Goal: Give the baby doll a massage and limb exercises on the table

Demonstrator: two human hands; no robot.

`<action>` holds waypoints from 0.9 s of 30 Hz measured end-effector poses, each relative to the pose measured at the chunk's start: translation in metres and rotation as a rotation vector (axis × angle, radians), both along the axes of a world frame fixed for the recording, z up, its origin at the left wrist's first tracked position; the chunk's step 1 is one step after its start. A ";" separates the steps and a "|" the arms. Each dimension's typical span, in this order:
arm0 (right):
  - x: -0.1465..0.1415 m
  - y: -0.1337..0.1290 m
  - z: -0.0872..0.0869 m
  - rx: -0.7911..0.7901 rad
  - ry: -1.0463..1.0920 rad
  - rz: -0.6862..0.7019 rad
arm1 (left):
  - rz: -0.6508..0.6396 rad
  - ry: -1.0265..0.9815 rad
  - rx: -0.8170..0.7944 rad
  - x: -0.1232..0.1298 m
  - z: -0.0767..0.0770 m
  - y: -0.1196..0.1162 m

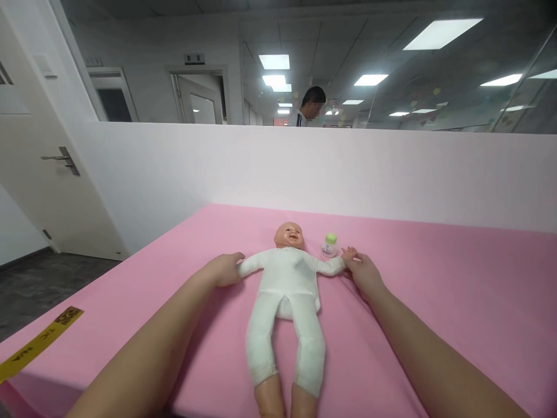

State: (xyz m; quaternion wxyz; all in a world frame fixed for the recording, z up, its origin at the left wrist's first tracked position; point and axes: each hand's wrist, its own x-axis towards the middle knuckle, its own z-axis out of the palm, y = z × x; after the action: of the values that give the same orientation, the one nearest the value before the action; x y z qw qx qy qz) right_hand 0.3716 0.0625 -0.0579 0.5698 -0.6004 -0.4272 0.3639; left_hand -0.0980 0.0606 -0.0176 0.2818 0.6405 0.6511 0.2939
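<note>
A baby doll [289,278] with a white cloth body lies on its back on the pink table cover [456,302], its head toward the wall and its arms spread. My left hand [227,269] is closed round the end of the doll's arm on the left, hiding that doll hand. On the other side, my right hand [364,274] pinches the doll's hand at the wrist, and the small doll fingers show above my fingertips. Just behind that doll hand stands a small clear bottle with a green lid [329,245].
A low white wall [326,174] runs behind the table, with glass above it and a person [311,105] beyond. A yellow tape strip [41,343] lies at the table's left edge. At the far left is a door [56,174] with a metal handle.
</note>
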 end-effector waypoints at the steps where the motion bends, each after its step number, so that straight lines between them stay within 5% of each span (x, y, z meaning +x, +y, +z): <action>1: 0.000 0.000 0.000 -0.002 0.006 -0.002 | 0.027 0.000 0.015 -0.005 0.001 0.002; 10: 0.001 0.004 -0.002 -0.015 -0.009 0.001 | 0.154 0.007 0.129 -0.010 0.019 -0.011; 13: 0.001 0.004 -0.001 -0.018 -0.005 0.001 | 0.108 0.031 0.246 0.008 0.033 -0.050; 16: 0.001 0.005 -0.001 -0.014 -0.022 0.016 | -0.026 0.093 0.399 0.032 0.035 -0.116; 19: 0.000 0.006 -0.002 -0.006 -0.044 0.027 | -0.182 0.140 0.512 0.048 0.012 -0.189; 22: -0.001 0.006 -0.003 -0.019 -0.031 0.028 | -0.349 0.218 0.616 0.056 -0.027 -0.241; 27: -0.005 0.002 0.002 -0.012 -0.039 0.046 | -0.359 0.512 0.836 0.069 -0.080 -0.261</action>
State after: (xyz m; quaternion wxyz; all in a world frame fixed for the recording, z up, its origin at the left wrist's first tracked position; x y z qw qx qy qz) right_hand 0.3670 0.0642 -0.0556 0.5493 -0.6008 -0.4497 0.3676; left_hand -0.0293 -0.1999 -0.0972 -0.1203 0.8512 0.4062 0.3099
